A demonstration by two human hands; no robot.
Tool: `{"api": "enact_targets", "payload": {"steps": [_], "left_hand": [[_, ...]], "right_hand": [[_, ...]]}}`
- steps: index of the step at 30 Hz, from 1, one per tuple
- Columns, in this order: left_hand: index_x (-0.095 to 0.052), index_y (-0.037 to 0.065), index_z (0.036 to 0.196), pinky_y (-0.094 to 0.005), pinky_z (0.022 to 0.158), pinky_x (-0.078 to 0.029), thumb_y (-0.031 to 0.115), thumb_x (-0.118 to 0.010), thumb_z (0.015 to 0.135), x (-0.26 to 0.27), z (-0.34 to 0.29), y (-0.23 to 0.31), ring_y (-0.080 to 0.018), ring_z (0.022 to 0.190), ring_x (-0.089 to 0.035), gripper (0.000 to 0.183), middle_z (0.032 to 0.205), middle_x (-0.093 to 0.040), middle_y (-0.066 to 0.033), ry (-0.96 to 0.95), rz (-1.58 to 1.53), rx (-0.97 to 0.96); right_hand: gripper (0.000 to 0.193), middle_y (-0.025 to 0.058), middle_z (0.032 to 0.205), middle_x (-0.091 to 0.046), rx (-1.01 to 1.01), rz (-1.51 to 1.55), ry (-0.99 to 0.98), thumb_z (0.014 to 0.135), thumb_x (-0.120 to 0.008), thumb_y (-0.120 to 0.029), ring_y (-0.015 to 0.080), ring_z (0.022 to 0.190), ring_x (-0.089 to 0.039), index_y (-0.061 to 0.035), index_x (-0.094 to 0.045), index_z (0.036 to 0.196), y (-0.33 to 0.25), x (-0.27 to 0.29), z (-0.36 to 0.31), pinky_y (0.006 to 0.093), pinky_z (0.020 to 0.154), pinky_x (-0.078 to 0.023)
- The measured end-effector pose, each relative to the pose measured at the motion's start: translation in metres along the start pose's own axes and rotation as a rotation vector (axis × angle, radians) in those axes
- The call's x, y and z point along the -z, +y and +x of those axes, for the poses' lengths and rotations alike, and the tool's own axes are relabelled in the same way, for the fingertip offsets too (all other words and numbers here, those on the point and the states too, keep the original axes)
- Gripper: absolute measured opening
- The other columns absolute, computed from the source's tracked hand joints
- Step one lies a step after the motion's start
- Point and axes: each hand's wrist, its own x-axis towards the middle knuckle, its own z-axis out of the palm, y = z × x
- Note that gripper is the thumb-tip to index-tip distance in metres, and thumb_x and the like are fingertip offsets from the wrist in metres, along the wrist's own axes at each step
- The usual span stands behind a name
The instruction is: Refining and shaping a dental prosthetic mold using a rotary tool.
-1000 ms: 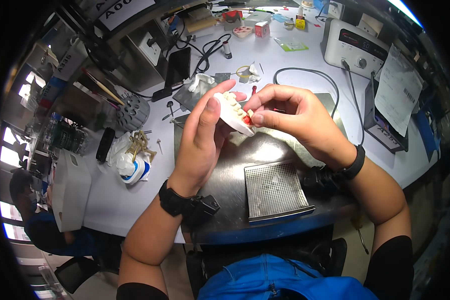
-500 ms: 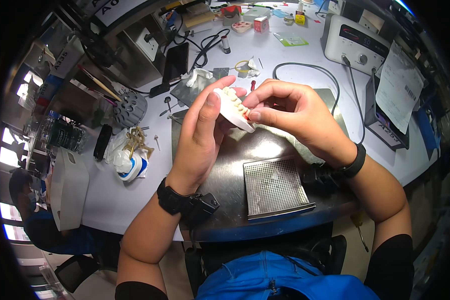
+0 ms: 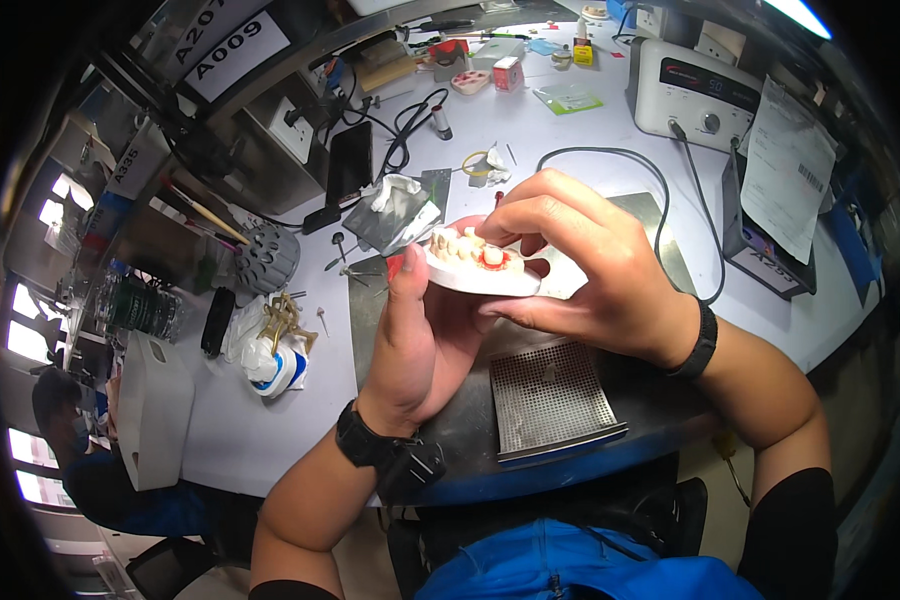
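Between my two hands is a white dental plaster model [image 3: 482,277] with a row of cream teeth, held above the metal bench plate. One tooth on it stands in a ring of red. My left hand [image 3: 417,330] grips the model's left end, thumb in front and fingers behind. My right hand [image 3: 590,260] has its thumb under the near right edge and its fingers curled over the top by the teeth; those fingertips are partly hidden. Below the hands lies a perforated metal tray [image 3: 553,395].
A grey round bur holder [image 3: 266,257] and a brass-coloured articulator [image 3: 288,322] with blue and white parts stand to the left. A phone [image 3: 350,160] lies farther back. At the back right is a white control unit [image 3: 692,95] with a cable. Another person [image 3: 80,450] sits far left.
The model has turned from steeply tilted to nearly level, showing the red-ringed tooth. My right thumb has shifted from beside the teeth to beneath the model's edge. The view has shifted slightly.
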Motion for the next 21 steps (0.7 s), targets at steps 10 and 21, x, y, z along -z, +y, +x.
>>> {"api": "enact_targets", "payload": {"steps": [10,21], "left_hand": [[-0.041,0.001,0.148,-0.0368,0.105,-0.050,0.060,-0.037,0.107,0.0009,-0.0054,-0.0044,-0.0192,0.125,-0.057,0.071,0.137,-0.056,-0.0105,-0.060,-0.004,0.008],[-0.043,0.002,0.147,-0.0391,0.107,-0.048,0.058,-0.043,0.106,0.0004,-0.0082,-0.0085,-0.0223,0.125,-0.058,0.070,0.137,-0.057,-0.0114,-0.058,-0.019,0.064]], "right_hand": [[0.042,0.0099,0.092,-0.065,0.163,-0.162,0.034,0.065,-0.091,-0.018,0.0247,0.079,-0.065,-0.0030,-0.066,0.096,0.0010,0.0032,-0.0023,0.0343,0.065,-0.053],[0.039,0.0044,0.087,-0.058,0.266,-0.280,0.021,0.062,-0.084,-0.024,0.0238,0.072,-0.055,-0.0069,-0.063,0.089,-0.0022,0.0066,-0.0014,0.0361,0.058,-0.046]]}}
